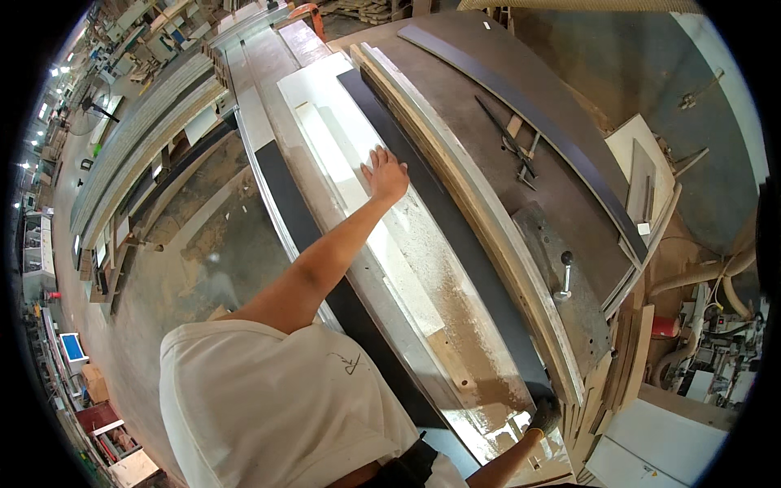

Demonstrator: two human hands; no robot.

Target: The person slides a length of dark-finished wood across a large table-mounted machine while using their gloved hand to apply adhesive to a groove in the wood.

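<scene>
My bare left hand point(386, 176) lies on a long white board point(423, 252), fingers stretched over its right edge beside a dark strip point(455, 211). Brown sawdust covers the board's nearer part. A narrower pale strip point(333, 154) lies lengthwise to the left of my hand. Near the close end of the dark strip is my right hand point(546, 415), in a dark glove. Its fingers blend into the dark material, so their grip is hidden. A long wooden fence with a light metal edge point(488, 244) runs along the dark strip's right side.
Right of the fence, a brown machine top carries a black-knobbed lever point(565, 275), a black metal clamp-like tool point(511, 146) and a long curved-looking dark panel point(537, 122). Stacked boards point(146, 138) stand at the left. A hose point(691, 276) lies at the far right.
</scene>
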